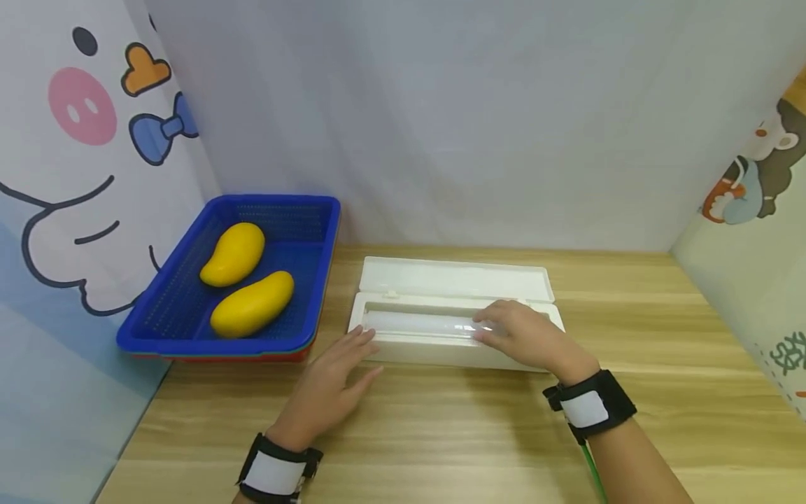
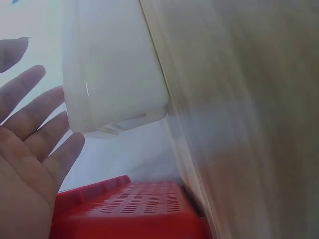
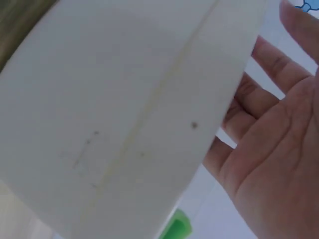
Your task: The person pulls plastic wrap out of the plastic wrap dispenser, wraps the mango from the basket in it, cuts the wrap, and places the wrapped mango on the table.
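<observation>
Left hand (image 1: 330, 385), fingers spread, lay at the near left corner of the white box (image 1: 441, 353). Inside, the pale roll (image 1: 415, 323) ran lengthwise left to right; the right hand (image 1: 525, 336), nearer, arched over its right end, whether gripping I couldn't tell.

Left hand (image 1: 331, 385) and right hand (image 1: 532, 338) both bare. Left band (image 1: 290, 452) and right band (image 1: 618, 397) match: both wide, black wrist straps. Each has a white, roughly rectangular patch on top: left patch (image 1: 275, 474), right patch (image 1: 584, 409). Small dark fittings (image 1: 553, 398) jut from band edges; details too small to tell. Thin green cable (image 1: 592, 470) off right band, near side, along bare right forearm (image 1: 636, 458).
</observation>
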The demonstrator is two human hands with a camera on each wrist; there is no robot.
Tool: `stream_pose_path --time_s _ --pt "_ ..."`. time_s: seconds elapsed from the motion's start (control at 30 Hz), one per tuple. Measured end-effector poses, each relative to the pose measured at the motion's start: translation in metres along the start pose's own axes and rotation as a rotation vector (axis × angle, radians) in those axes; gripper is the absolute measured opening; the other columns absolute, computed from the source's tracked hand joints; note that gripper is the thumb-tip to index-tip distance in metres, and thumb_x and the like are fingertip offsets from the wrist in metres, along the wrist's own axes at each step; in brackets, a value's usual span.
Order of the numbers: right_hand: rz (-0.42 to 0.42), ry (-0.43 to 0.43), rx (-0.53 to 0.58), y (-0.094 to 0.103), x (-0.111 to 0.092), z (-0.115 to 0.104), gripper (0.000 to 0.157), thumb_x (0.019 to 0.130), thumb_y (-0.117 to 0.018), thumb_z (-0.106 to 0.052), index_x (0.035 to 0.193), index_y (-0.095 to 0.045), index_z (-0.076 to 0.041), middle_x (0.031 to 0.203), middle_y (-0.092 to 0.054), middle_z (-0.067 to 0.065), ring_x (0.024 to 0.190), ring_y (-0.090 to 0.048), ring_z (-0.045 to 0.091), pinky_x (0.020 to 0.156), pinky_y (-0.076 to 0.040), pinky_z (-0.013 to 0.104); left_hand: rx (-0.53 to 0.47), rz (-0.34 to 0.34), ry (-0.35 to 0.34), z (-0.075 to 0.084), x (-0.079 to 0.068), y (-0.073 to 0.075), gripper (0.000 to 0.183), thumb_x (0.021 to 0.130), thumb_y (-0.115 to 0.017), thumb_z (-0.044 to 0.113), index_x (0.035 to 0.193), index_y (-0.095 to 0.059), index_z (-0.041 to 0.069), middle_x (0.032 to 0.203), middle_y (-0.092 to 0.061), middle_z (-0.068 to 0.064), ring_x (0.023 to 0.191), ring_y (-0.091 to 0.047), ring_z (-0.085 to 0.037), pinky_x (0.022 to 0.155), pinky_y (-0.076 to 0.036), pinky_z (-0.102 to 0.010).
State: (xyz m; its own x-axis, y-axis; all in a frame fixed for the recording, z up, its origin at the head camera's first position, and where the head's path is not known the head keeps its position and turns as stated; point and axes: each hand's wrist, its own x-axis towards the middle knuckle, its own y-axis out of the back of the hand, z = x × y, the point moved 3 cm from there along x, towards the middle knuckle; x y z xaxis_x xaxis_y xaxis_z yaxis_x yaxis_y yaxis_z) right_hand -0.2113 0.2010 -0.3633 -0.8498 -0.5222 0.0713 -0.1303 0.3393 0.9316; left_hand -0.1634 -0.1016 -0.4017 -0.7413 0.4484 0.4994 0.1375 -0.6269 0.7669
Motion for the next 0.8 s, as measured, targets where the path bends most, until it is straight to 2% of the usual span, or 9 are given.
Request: stream_pose_path --time_s 0.13,0.3,0.4,0.5,0.53,0.6,0.7,0.8 --pt "-0.008 -0.038 0.033 -0.001 -0.001 0.000 0.038 0.092 -0.061 -0.033 0.121 -0.064 -0.007 0.117 -0.066 0.010 0.104 -0.058 0.022 0.088 -0.051 0.049 0.007 -0.019 0.027 0.000 -0.003 0.000 0.038 0.085 -0.071 0.025 0.119 -0.066 0.008 0.133 -0.056 -0.011 0.127 -0.039 -0.021 0.100 -0.042 -0.053" --pt "-0.009 -0.032 -0.020 -0.003 0.001 -0.006 0.034 0.095 -0.058 -0.029 0.122 -0.065 -0.010 0.105 -0.072 0.005 0.095 -0.063 0.019 0.083 -0.054 0.047 0.014 -0.024 0.034 0.000 -0.007 0.001 0.037 0.085 -0.071 0.025 0.117 -0.067 0.008 0.133 -0.056 -0.010 0.127 -0.039 -0.022 0.099 -0.042 -0.053" --pt "-0.007 -0.059 -0.082 -0.002 0.005 -0.011 0.030 0.094 -0.059 -0.027 0.120 -0.068 -0.014 0.103 -0.073 0.004 0.082 -0.064 0.014 0.065 -0.056 0.037 0.011 -0.026 0.029 0.000 -0.008 0.002 0.037 0.084 -0.071 0.023 0.117 -0.066 0.007 0.133 -0.056 -0.011 0.128 -0.038 -0.022 0.100 -0.042 -0.053" --pt "-0.029 -0.095 -0.151 -0.001 0.009 -0.014 0.028 0.090 -0.065 -0.027 0.116 -0.071 -0.018 0.099 -0.074 0.004 0.064 -0.058 0.010 0.047 -0.046 0.027 0.009 -0.036 0.029 0.001 -0.008 0.002 0.037 0.085 -0.070 0.024 0.118 -0.066 0.006 0.134 -0.055 -0.011 0.128 -0.038 -0.021 0.100 -0.042 -0.052" --pt "-0.037 -0.105 -0.173 0.001 0.011 -0.015 0.028 0.088 -0.067 -0.026 0.114 -0.071 -0.019 0.097 -0.075 0.004 0.059 -0.055 0.008 0.044 -0.042 0.025 0.010 -0.039 0.027 0.001 -0.007 0.001 0.037 0.085 -0.070 0.024 0.118 -0.066 0.006 0.134 -0.055 -0.011 0.128 -0.038 -0.022 0.100 -0.042 -0.052" --pt "-0.046 -0.105 -0.210 0.004 0.016 -0.016 0.028 0.086 -0.070 -0.025 0.112 -0.072 -0.019 0.090 -0.075 0.003 0.055 -0.051 0.008 0.043 -0.041 0.024 0.010 -0.036 0.026 0.001 -0.005 0.001 0.038 0.086 -0.070 0.025 0.118 -0.066 0.006 0.135 -0.055 -0.011 0.128 -0.038 -0.022 0.099 -0.042 -0.053" --pt "-0.053 -0.100 -0.244 0.010 0.021 -0.016 0.027 0.084 -0.072 -0.023 0.111 -0.073 -0.018 0.088 -0.075 0.003 0.058 -0.055 0.009 0.045 -0.045 0.026 0.005 -0.020 0.006 0.001 0.000 0.002 0.038 0.086 -0.070 0.025 0.118 -0.066 0.005 0.134 -0.055 -0.013 0.128 -0.038 -0.023 0.098 -0.043 -0.054" --pt "-0.042 -0.086 -0.252 0.011 0.023 -0.016 0.025 0.084 -0.072 -0.023 0.108 -0.074 -0.016 0.095 -0.075 0.004 0.070 -0.061 0.012 0.051 -0.051 0.030 -0.002 -0.008 0.002 0.002 0.001 0.003 0.037 0.086 -0.070 0.025 0.117 -0.066 0.005 0.133 -0.056 -0.013 0.127 -0.039 -0.024 0.098 -0.043 -0.054"
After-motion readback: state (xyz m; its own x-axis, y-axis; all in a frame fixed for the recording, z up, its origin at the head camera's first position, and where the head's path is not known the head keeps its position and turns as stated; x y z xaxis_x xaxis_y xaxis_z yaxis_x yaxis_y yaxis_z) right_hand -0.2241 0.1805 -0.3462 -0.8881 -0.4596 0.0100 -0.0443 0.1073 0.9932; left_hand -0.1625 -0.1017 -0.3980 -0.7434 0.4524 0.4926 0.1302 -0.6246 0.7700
